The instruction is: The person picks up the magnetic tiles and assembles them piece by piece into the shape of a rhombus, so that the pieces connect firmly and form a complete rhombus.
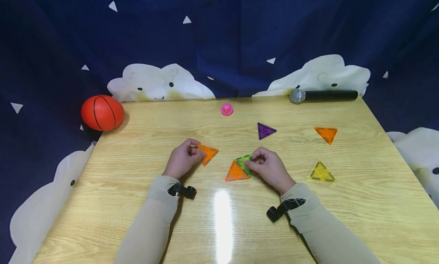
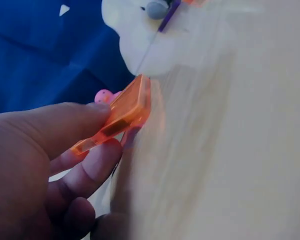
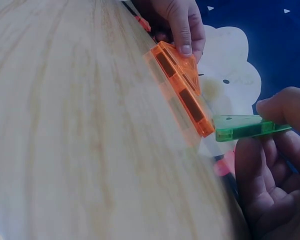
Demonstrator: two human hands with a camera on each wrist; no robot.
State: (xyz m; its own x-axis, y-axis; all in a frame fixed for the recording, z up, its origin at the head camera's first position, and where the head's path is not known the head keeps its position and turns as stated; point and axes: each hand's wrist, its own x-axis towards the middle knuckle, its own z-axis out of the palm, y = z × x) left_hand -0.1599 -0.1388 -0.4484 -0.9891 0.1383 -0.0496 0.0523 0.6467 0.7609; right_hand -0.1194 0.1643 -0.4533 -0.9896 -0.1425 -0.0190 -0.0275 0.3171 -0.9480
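My left hand (image 1: pixel 181 159) pinches an orange translucent triangular magnetic tile (image 1: pixel 210 153) between thumb and fingers, left of the middle of the table. In the left wrist view that tile (image 2: pixel 129 104) is tilted, with the thumb on top and fingers beneath. My right hand (image 1: pixel 273 168) pinches a green triangular magnetic tile (image 1: pixel 242 163) by its right side. A second orange tile (image 1: pixel 236 173) lies just below and left of the green one, their edges meeting in the head view. The right wrist view shows the green tile's (image 3: pixel 244 128) corner beside an orange tile's corner.
A purple triangle tile (image 1: pixel 265 131) lies beyond the right hand. Farther right are another orange tile (image 1: pixel 327 134) and a yellow tile (image 1: pixel 322 172). Along the back stand a red ball (image 1: pixel 103 113), a pink duck toy (image 1: pixel 227 109) and a microphone (image 1: pixel 324 95).
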